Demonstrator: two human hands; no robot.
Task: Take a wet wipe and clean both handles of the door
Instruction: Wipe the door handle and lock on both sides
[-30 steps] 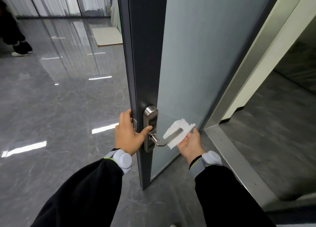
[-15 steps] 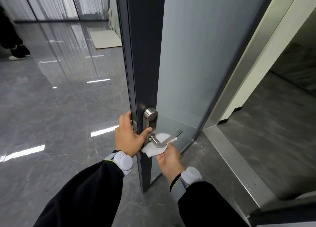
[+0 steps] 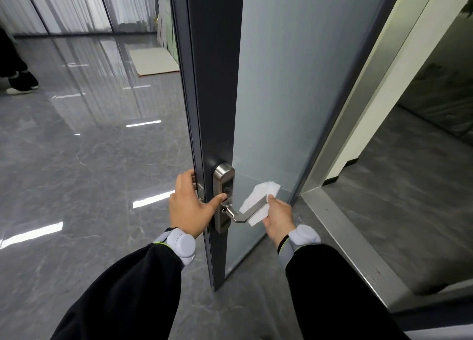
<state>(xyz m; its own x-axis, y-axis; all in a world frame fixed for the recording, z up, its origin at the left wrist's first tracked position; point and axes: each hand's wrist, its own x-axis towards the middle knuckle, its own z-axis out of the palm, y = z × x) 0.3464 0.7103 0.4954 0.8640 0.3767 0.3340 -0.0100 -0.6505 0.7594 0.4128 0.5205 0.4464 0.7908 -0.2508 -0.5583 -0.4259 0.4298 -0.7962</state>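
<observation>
left hand (image 3: 190, 208): wrapped round door (image 3: 212, 96) edge, thumb on lock plate (image 3: 224, 196) | right hand (image 3: 277, 218): pinching wet wipe (image 3: 258, 201) around lever handle (image 3: 249, 211) outer end

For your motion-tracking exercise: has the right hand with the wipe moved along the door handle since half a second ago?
Yes. The right hand and wipe slid outward from the lock plate toward the handle tip.

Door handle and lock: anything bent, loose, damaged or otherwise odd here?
Nothing stands out. The handle sits level on the lock plate, the right hand presses the wipe against its far end, and the left hand steadies the door edge.
</observation>
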